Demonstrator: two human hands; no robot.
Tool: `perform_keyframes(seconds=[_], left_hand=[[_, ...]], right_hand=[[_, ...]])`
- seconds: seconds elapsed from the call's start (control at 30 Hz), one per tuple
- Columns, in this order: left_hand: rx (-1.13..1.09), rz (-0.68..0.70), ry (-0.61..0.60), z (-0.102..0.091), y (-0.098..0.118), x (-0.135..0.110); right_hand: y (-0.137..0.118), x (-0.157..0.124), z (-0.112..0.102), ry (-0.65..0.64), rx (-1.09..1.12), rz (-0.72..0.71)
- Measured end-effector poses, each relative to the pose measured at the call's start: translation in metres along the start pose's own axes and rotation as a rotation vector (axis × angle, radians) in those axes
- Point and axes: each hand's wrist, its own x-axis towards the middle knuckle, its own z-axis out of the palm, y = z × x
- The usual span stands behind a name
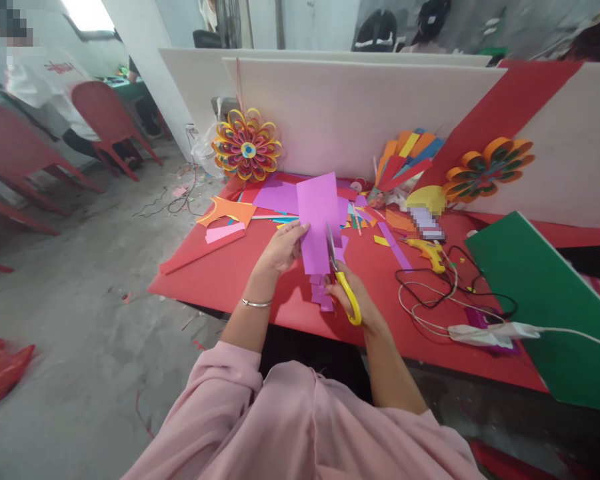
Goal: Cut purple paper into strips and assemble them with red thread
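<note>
My left hand [286,245] pinches the left edge of a purple sheet of paper [319,207], holding it up over the red table. In my right hand [355,290] is a pair of scissors with yellow handles [349,298]. The scissor blades point up and lie against the right side of the sheet. Below the sheet, several small cut purple paper pieces [322,293] lie on the table. More purple paper [275,195] is spread behind the held sheet.
A looped paper flower [248,148] leans at the back left, an orange paper flower [490,170] at the back right. Paper strips [405,157] fan out between them. To the right are a yellow glue gun [429,253], tangled cables, a power strip [495,333] and a green board [555,313].
</note>
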Motion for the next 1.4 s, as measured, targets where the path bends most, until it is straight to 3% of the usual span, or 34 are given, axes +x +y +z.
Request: perform_keyframes(seconds=[0.1,0.33,0.47,0.67,0.87,1.17,1.4], left_hand=[[0.056,0.004,-0.014,-0.003,-0.003,0.002],[0.15,0.09,0.01,-0.002,-0.002,-0.002],[0.113,0.145,-0.01,0.001,-0.001,-0.008],[0.065,0.09,0.008,-0.001,-0.003,-0.007],[-0.029,0.09,0.012,0.005,-0.009,-0.007],[0.174,0.17,0.02,0.005,-0.004,-0.019],[0.217,0.214,0.034,0.008,0.002,-0.028]], right_hand=[[0.001,0.006,0.004,0.055,0.007,0.023],[-0.011,0.012,0.013,0.046,0.083,0.062],[-0.015,0.01,0.016,0.029,0.065,0.084],[-0.018,0.007,0.017,0.05,0.096,0.115],[-0.016,0.004,0.02,0.055,0.092,0.05],[-0.013,0.005,0.027,0.156,0.124,0.127],[-0.018,0.001,0.03,0.141,0.136,0.153]])
